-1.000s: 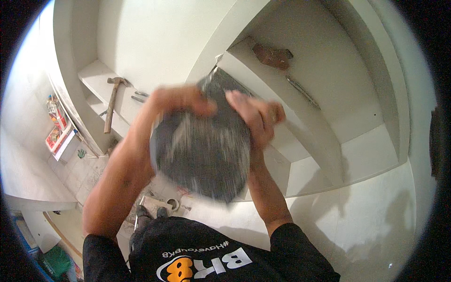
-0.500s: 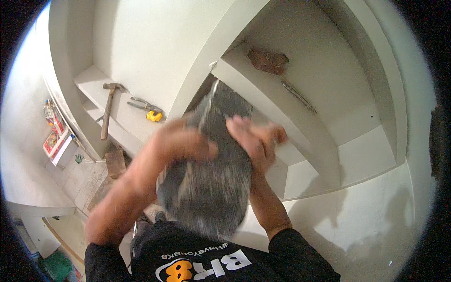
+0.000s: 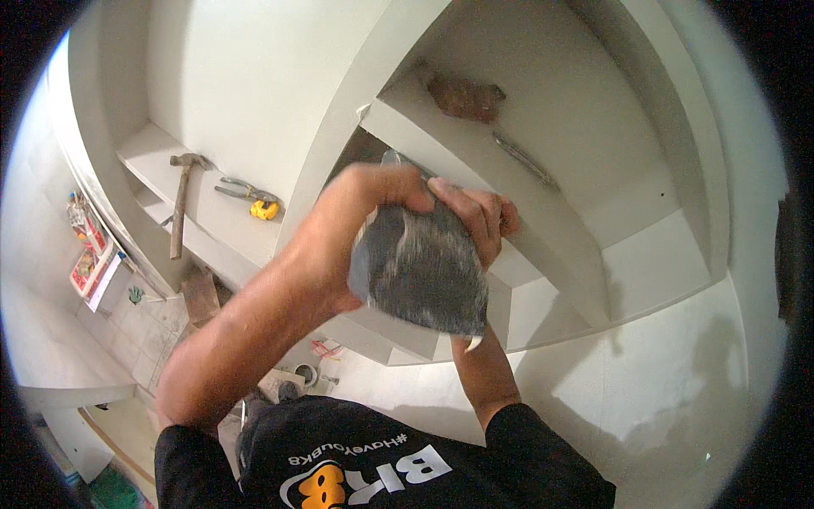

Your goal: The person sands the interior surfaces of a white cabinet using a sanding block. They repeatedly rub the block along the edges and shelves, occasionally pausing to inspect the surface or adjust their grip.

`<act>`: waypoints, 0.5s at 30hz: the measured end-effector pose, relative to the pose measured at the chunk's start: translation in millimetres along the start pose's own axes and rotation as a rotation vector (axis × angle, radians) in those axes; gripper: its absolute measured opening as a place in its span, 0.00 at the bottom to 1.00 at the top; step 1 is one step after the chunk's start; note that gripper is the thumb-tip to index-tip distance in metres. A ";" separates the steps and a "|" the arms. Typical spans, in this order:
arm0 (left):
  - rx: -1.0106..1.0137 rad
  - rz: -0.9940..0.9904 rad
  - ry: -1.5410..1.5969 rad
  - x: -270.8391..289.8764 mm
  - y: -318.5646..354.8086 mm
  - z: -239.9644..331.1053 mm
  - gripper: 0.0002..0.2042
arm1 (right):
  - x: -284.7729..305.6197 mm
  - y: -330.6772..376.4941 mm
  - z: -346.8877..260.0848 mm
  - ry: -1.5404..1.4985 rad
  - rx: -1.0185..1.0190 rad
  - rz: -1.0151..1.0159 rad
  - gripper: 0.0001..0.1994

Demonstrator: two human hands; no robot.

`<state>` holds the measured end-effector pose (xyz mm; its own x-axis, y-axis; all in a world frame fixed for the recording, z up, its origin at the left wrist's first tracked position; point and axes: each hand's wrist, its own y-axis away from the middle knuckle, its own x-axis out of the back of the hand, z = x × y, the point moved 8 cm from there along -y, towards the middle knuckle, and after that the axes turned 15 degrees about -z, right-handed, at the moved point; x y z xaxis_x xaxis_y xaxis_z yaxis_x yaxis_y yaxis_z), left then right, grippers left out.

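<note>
A dark grey, worn-looking sheet (image 3: 424,267), like sandpaper, is held up in front of my chest, bent over with its far part hidden under my fingers. Around its left edge wraps my left hand (image 3: 352,216), closed, thumb near the top. My right hand (image 3: 475,216) grips the upper right side of the same sheet, its fingers curled. The two hands nearly meet at the top. Just beyond them runs the white edge of a built-in shelf (image 3: 475,161).
On the left shelf lie a hammer (image 3: 181,204), pliers (image 3: 242,188) and a yellow tape measure (image 3: 264,209). The right shelf holds a reddish-brown broken piece (image 3: 466,97) and a thin metallic tool (image 3: 524,159). A small container (image 3: 306,373) sits on the floor by my feet.
The sheet was spread longer and blurred, hanging lower; now it is bent shorter and raised. My hands have come closer together at its top.
</note>
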<state>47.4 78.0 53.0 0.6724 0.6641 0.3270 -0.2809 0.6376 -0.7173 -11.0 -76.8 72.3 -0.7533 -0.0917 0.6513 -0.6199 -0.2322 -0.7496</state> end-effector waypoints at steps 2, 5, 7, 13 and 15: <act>0.169 -0.151 0.270 -13.9 -4.6 -0.4 0.18 | -1.3 16.7 -2.4 -0.012 0.081 -0.001 0.14; 0.613 0.079 1.052 -34.3 -1.2 -8.2 0.16 | 14.6 30.7 -5.3 0.017 0.053 0.021 0.14; 0.555 0.008 0.880 -31.0 -7.5 -18.6 0.15 | 10.4 17.1 2.0 -0.006 -0.017 0.050 0.13; 0.421 -0.058 0.779 -48.7 2.9 -15.0 0.14 | 27.0 52.5 -17.0 0.070 0.039 0.191 0.13; 0.388 -0.131 0.780 -67.2 -17.9 -31.8 0.24 | 35.4 50.7 6.7 0.013 -0.065 0.122 0.11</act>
<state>29.1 9.6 24.2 0.9518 0.2103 -0.2232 -0.2859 0.8718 -0.3977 -67.6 -98.3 58.2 -0.8267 -0.1024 0.5532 -0.5358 -0.1568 -0.8297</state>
